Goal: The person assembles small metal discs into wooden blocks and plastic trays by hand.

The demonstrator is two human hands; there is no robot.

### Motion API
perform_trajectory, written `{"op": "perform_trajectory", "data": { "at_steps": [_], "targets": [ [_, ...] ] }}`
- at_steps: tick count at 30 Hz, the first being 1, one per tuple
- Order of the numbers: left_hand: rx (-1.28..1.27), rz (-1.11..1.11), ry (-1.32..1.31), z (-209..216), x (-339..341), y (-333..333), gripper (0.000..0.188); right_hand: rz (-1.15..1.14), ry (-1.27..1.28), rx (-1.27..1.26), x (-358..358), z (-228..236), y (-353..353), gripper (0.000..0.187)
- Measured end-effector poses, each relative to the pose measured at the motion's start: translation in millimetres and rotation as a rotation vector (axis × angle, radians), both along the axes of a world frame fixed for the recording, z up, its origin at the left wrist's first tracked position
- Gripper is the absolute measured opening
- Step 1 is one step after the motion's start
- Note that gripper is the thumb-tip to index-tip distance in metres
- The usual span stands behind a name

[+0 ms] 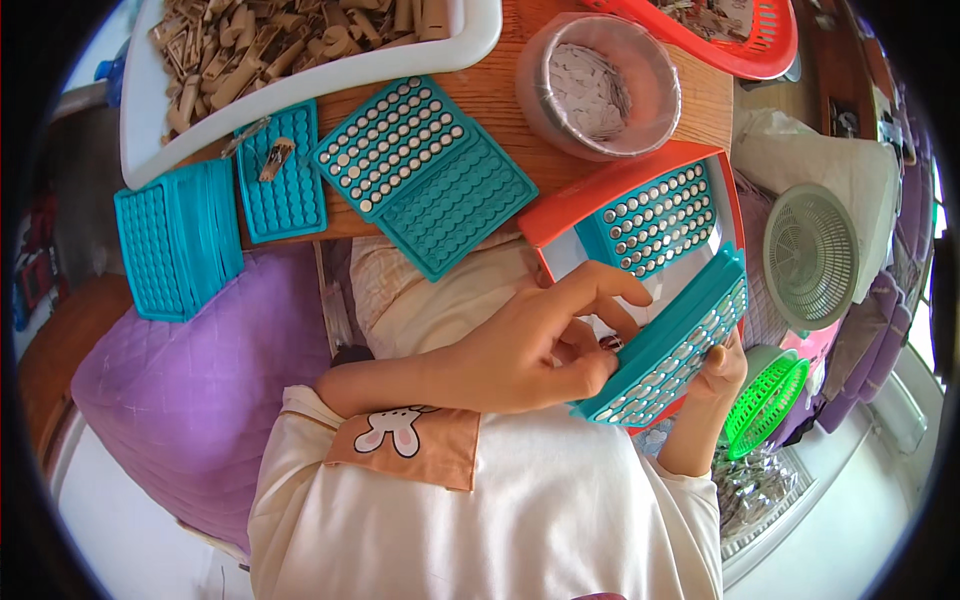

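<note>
Teal tray (668, 355): tilted, studded with silvery button cells, gripped between both hands.
Right hand (718, 372): clasps the tray's far edge from beneath.
Left hand (530, 345): fingers curled against the tray's near edge, pinching a small cell (610, 342).
Red bin (640, 195): just beyond the hands.

Left hand (530, 345) grips the near end of a teal cell tray (672, 350) filled with small silver button cells, fingers curled over its edge. Right hand (722, 368) supports the tray's far side from beneath. Just beyond the hands, a red bin (620, 195) holds another filled teal tray (655, 218). Further out on the wooden bench (490, 95): an open teal tray pair (425, 172), a round tub (600, 85), a white tray of tan pieces (300, 45).
</note>
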State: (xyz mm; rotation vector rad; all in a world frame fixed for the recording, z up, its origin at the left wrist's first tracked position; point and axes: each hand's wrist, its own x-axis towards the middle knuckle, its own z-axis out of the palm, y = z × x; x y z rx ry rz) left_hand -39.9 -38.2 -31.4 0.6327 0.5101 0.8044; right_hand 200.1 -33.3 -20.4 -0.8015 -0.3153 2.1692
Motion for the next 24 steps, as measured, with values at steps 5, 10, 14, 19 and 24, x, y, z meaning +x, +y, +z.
{"op": "perform_trajectory", "data": {
  "at_steps": [5, 10, 14, 19, 24],
  "targets": [
    [0.218, 0.043, 0.158, 7, -13, -4, 0.046, 0.11, 0.011, 0.037, -11, -6, 6, 0.06],
    [0.555, 0.294, 0.381, 3, -11, -6, 0.058, 0.106, 0.007, -0.012, -10, -7, 5, 0.057],
    [0.511, 0.345, 0.344, 2, -6, -8, 0.062, 0.089, -0.054, -0.043, -8, -4, 4, 0.054],
    [0.498, 0.47, 0.357, 7, -5, -10, 0.062, 0.071, -0.146, -0.022, -3, -5, 2, 0.051],
    [0.286, 0.212, 0.258, 9, -24, -11, 0.065, 0.116, -0.07, -0.05, -6, -5, 9, 0.051]
  ]
}}
